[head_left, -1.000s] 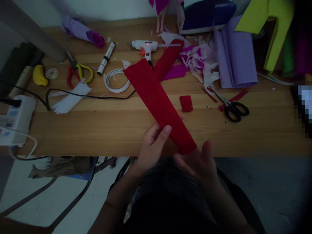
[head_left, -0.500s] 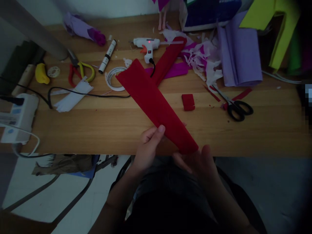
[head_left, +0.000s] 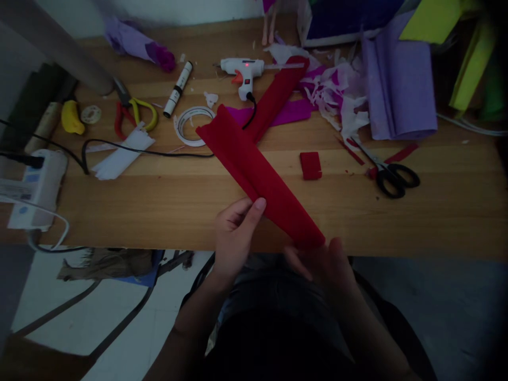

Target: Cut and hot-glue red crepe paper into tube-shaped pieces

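My left hand (head_left: 237, 233) pinches a long folded strip of red crepe paper (head_left: 265, 180) by its lower left edge, thumb on top. The strip slants up and left over the table, and its far end is slightly curled. At the strip's lower right end is my right hand (head_left: 323, 262), palm up with thumb and fingers apart. Whether it touches the paper is hard to make out in the dim light. Beyond the strip lie a second red roll (head_left: 278, 100) and a small red folded piece (head_left: 310, 165).
A white glue gun (head_left: 244, 71) with a lit red light lies at the back, its black cord running left. Around it are a tape roll (head_left: 179, 127), a marker (head_left: 178, 89), pliers (head_left: 145, 114), scissors (head_left: 391, 174), paper scraps (head_left: 337, 90) and a purple paper bundle (head_left: 416, 90).
The view has shifted slightly. The strip's far end has dipped and curled more, with a crease showing along it. My left hand has tilted a little; my right hand stays near the lower end.
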A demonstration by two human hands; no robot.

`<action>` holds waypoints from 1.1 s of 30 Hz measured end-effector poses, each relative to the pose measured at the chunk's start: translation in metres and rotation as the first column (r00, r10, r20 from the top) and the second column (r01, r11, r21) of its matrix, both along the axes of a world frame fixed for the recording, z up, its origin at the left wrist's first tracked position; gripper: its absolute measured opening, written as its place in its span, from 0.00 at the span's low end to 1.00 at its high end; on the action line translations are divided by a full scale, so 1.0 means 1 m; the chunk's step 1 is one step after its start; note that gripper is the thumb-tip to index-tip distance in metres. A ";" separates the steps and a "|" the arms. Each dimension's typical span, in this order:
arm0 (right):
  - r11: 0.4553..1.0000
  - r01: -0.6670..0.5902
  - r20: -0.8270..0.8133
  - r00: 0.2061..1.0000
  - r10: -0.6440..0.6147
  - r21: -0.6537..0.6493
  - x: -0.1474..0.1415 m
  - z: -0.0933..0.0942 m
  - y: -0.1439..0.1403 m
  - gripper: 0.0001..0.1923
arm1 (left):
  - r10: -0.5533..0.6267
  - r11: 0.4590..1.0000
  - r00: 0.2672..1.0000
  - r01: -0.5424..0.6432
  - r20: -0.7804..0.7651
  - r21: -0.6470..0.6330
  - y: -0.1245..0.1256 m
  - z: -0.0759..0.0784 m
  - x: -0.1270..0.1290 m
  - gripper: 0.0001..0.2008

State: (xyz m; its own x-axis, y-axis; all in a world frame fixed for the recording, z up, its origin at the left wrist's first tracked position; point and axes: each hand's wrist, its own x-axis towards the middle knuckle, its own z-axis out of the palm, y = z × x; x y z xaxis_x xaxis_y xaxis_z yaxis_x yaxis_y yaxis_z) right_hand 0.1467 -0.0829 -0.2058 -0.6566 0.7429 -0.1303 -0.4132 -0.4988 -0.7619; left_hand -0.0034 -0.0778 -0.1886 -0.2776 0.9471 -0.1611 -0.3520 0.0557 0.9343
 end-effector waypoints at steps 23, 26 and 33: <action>0.999 0.041 0.063 0.997 -0.040 -0.026 0.005 -0.001 -0.003 0.31 | 0.077 0.995 0.973 -0.088 -0.217 -0.042 0.001 0.008 -0.001 0.09; 0.999 0.053 0.086 0.995 -0.052 -0.009 0.004 0.000 -0.003 0.32 | 0.113 0.991 0.958 -0.126 -0.264 -0.033 0.001 0.011 0.001 0.10; 0.999 0.044 0.042 0.998 -0.043 -0.019 0.005 0.000 -0.003 0.28 | 0.070 0.994 0.937 -0.092 -0.343 -0.050 -0.004 0.008 -0.005 0.13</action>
State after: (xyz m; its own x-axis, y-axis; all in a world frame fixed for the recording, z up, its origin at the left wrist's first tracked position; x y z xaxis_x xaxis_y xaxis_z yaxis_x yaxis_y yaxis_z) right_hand 0.1520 -0.0855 -0.2058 -0.6171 0.7679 -0.1720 -0.4029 -0.4961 -0.7691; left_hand -0.0084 -0.0821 -0.1809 -0.4018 0.9099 -0.1032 -0.0195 0.1041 0.9944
